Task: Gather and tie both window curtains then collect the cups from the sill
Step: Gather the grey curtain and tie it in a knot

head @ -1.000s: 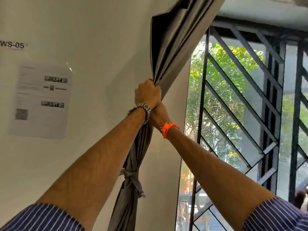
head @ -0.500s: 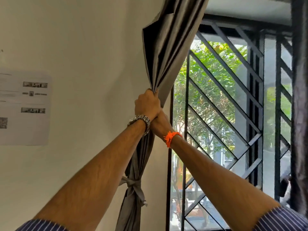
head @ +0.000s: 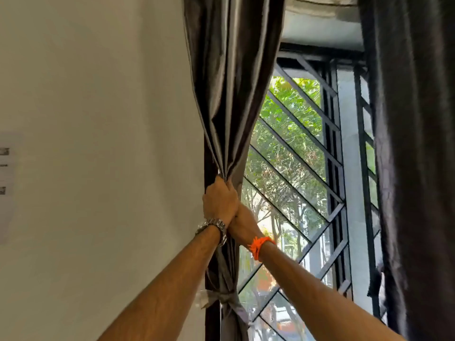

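both hands point(head: 219, 202) grip the left curtain point(head: 231, 94), fingers point(head: 230, 193) curled tight.

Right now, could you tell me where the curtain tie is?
In the head view, low and left of centre: the tie is knotted round the left curtain, below the left hand, beside the window grille.

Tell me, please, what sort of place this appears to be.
Probably an indoor room at a barred window, perhaps a workplace: a grey curtain hangs beside a black metal window grille with trees outside, and a printed notice is stuck on the plain wall.
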The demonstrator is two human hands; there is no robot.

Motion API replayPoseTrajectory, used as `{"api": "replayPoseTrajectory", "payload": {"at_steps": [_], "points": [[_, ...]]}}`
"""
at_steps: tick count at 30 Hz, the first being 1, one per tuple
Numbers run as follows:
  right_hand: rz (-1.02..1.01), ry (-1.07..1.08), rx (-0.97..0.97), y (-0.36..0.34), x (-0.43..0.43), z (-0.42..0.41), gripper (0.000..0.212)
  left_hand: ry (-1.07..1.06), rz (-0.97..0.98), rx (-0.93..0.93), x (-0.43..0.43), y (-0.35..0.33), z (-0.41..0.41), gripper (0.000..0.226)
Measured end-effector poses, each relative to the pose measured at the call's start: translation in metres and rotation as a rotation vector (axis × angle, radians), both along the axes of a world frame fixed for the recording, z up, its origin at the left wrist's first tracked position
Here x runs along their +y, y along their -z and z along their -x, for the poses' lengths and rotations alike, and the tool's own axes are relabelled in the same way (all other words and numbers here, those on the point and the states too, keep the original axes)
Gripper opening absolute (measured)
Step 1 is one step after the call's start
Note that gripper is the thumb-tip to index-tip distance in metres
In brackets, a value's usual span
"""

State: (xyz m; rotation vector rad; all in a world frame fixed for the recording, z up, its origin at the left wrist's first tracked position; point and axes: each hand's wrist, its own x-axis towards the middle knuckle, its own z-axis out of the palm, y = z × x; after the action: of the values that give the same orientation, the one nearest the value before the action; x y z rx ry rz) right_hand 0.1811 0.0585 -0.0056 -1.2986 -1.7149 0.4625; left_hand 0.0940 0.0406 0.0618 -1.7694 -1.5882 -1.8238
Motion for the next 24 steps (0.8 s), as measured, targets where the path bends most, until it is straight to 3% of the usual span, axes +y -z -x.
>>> {"api": "replayPoseTrajectory", "payload": {"at_steps": [1,2,4,6,10,14,16,20,24], "points": [[-0.052,-0.088,0.182,-0.007,-0.012,0.003,0.015,-0.010,-0.004,-0.010,0.001,0.005,-0.006,0.027],[-0.173,-0.121,0.171,-0.010,-0.015,0.001,0.009,-0.020,-0.006,-0.019,0.003,0.012,-0.012,0.023],[-0.326,-0.147,0.080,-0.013,-0.023,-0.008,0.018,-0.032,0.011,-0.042,0.006,0.026,-0.021,0.021],[-0.341,-0.157,0.050,0.000,-0.021,-0.021,0.022,-0.042,0.033,-0.078,0.009,0.039,-0.030,0.029],[-0.353,-0.150,0.112,0.009,-0.020,-0.046,0.043,-0.065,0.040,-0.155,0.009,0.053,-0.049,0.058],[-0.351,-0.055,0.236,0.009,-0.020,-0.066,0.044,-0.006,-0.044,-0.241,0.001,0.051,-0.066,0.100],[-0.372,0.011,0.306,0.005,-0.023,-0.073,0.041,0.013,-0.098,-0.249,-0.005,0.047,-0.074,0.110],[-0.420,0.109,0.423,-0.002,-0.023,-0.084,0.033,-0.004,-0.211,-0.267,-0.014,0.036,-0.082,0.099],[-0.438,0.086,0.447,-0.002,-0.026,-0.090,0.024,-0.034,-0.161,-0.277,-0.016,0.029,-0.082,0.093]]}}
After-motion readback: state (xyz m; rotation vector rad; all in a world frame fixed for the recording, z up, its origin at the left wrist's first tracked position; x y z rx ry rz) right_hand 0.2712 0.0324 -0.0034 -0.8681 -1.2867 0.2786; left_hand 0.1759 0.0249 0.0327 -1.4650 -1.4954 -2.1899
